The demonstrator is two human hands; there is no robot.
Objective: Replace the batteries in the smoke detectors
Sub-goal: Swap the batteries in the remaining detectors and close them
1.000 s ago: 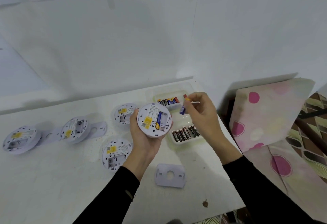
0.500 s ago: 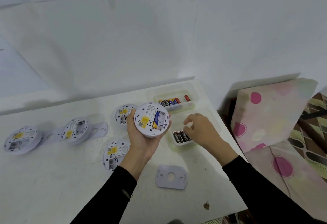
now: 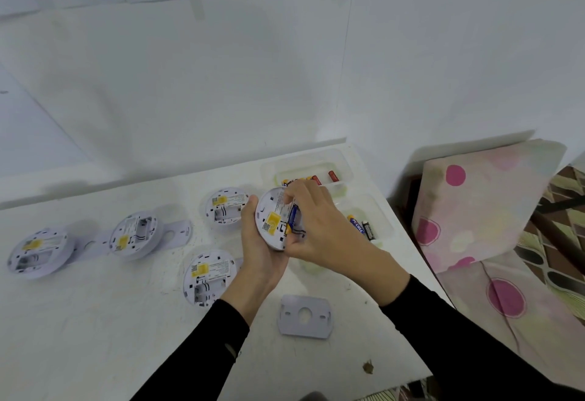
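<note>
My left hand (image 3: 256, 252) holds a round white smoke detector (image 3: 270, 221) back side up, tilted, above the table. My right hand (image 3: 323, 229) lies over its battery bay, with fingers at the top end and thumb at the lower rim, closed around a blue battery (image 3: 292, 217) seated there. My palm hides the rest of the bay. Behind my hands, a clear far tray (image 3: 345, 168) holds red and blue batteries. The near tray (image 3: 384, 220) shows two batteries (image 3: 362, 226).
Several other opened detectors lie on the white table (image 3: 95, 337): one (image 3: 226, 206) behind my left hand, one (image 3: 209, 275) by my left wrist, two (image 3: 134, 234) (image 3: 36, 250) further left. A mounting plate (image 3: 305, 316) lies near me. A spotted cushion (image 3: 481, 204) stands past the table's right edge.
My right hand dropped a battery into the far tray, reached into the near tray, then came back onto the detector's battery bay. My left hand tilted the detector toward it.
</note>
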